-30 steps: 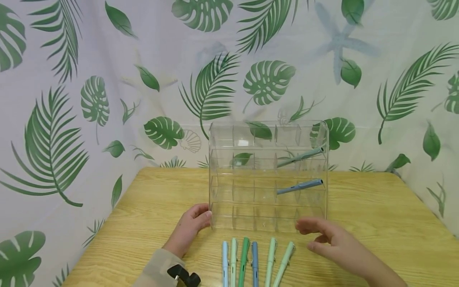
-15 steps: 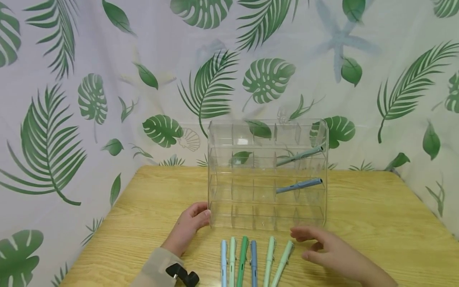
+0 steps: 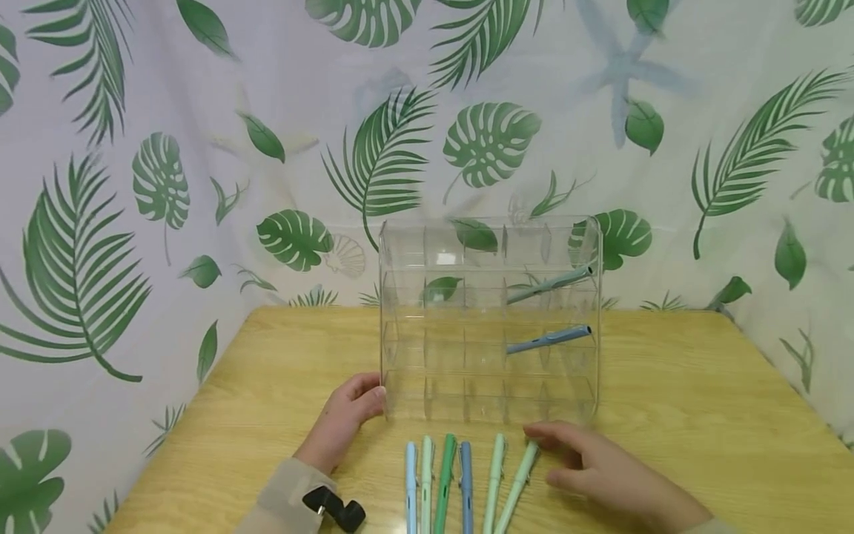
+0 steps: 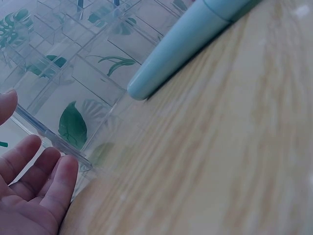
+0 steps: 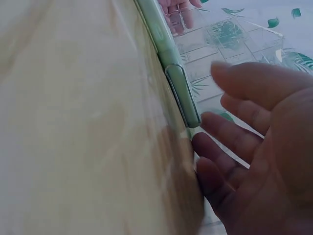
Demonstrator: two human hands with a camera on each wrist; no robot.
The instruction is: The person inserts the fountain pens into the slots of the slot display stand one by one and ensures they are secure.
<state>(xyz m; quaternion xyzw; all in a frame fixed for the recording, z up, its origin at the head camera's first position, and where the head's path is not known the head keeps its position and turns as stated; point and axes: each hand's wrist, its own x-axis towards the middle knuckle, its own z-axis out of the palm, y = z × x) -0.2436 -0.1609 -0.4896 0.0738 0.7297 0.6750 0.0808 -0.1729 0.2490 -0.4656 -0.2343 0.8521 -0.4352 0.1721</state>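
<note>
Compared with a second ago, the right hand [image 3: 587,463] has come in leftward and is now right at the cap end of the slanted mint pen [image 3: 515,491], while the left hand [image 3: 343,415] has stayed at the lower left edge of the rack [image 3: 483,406]. Right thumb and fingers are spread apart and loosely bent beside the cap, not pinching the pen; honestly can't tell if a fingertip touches it. That pen is a soft pale green all over, slim and smooth, with a long wire-loop clip [image 5: 183,95] on the cap, and it lies on the wood table [image 3: 287,348], running back from those fingertips toward the person. Just left of it is a second mint pen [image 3: 495,483], then moving toward the left hand a slate blue pen [image 3: 466,488], a dark green pen [image 3: 445,486], a third mint pen [image 3: 426,486] and a light blue pen [image 3: 411,488]. Left-hand fingers look relaxed, resting at the rack's side. Beyond both hands the rack stands upright, clear plastic with dividers, and a grayish teal pen [image 3: 550,285] slopes above a dusty blue pen [image 3: 548,340], both farther back than the right hand.
</note>
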